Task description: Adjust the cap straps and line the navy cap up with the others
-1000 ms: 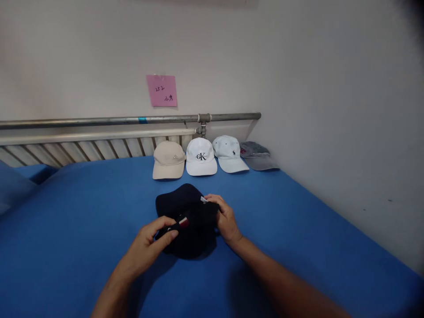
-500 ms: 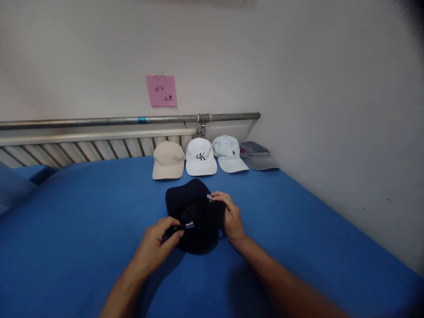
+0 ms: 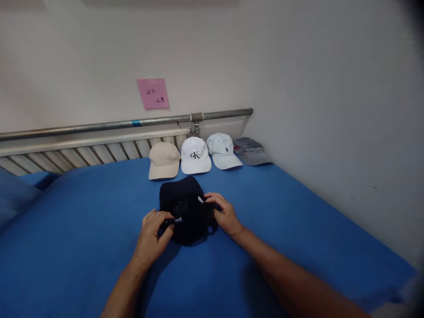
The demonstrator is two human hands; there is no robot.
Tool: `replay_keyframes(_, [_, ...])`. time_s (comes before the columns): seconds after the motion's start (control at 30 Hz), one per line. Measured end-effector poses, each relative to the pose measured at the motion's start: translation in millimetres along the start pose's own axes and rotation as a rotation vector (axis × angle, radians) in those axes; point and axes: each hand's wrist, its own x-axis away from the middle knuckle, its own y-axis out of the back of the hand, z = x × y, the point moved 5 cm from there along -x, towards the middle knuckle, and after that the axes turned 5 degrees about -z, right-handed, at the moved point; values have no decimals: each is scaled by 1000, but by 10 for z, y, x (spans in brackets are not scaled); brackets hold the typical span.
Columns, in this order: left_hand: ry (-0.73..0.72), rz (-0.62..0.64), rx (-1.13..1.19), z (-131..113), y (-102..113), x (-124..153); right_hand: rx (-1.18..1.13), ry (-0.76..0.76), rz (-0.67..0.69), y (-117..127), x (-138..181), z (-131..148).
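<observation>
A black baseball cap [image 3: 182,192] lies upside down on the blue sheet [image 3: 82,234], its brim pointing away from me and its dark inside facing up. My left hand [image 3: 155,232] pinches the cap's edge on the left, close to a small metal strap buckle [image 3: 178,220]. On the right, my right hand [image 3: 225,214] grips the opposite edge between thumb and fingers. Near its fingertips a small white label [image 3: 200,199] sticks up from inside the cap. Dark fabric hides the details of the strap.
Behind it stand a beige cap [image 3: 164,161], a white CK cap [image 3: 195,157], a pale cap [image 3: 224,151] and a grey cap [image 3: 252,152] in a row. Beyond them run a metal pipe [image 3: 159,120] and a radiator [image 3: 109,152]. A pink note [image 3: 153,93] hangs on the wall.
The view has shifted slightly, so the scene sits a little further left. My right hand's fingers have changed position on the cap's edge, and the cap's near side looks lower and flatter.
</observation>
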Motion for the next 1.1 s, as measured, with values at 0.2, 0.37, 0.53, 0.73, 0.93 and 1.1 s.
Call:
replay_keyframes(0.2, [-112, 54, -105, -410, 11, 1, 156, 321, 109, 152, 157, 436])
replay_keyframes(0.37, [-30, 104, -36, -515, -93, -126, 197, 409, 268, 120, 140, 560])
replay_keyframes(0.53, [273, 425, 211, -453, -293, -340, 133, 279, 460, 213, -11, 309])
replay_keyframes(0.73, [564, 550, 576, -207, -539, -463, 91, 91, 632, 322, -46, 62])
replay_keyframes(0.93, [625, 579, 677, -65, -662, -370, -18, -83, 541, 295, -14, 190])
replay_keyframes(1.1, [586, 608, 735, -29, -647, -337, -235, -435, 496, 97, 112, 103])
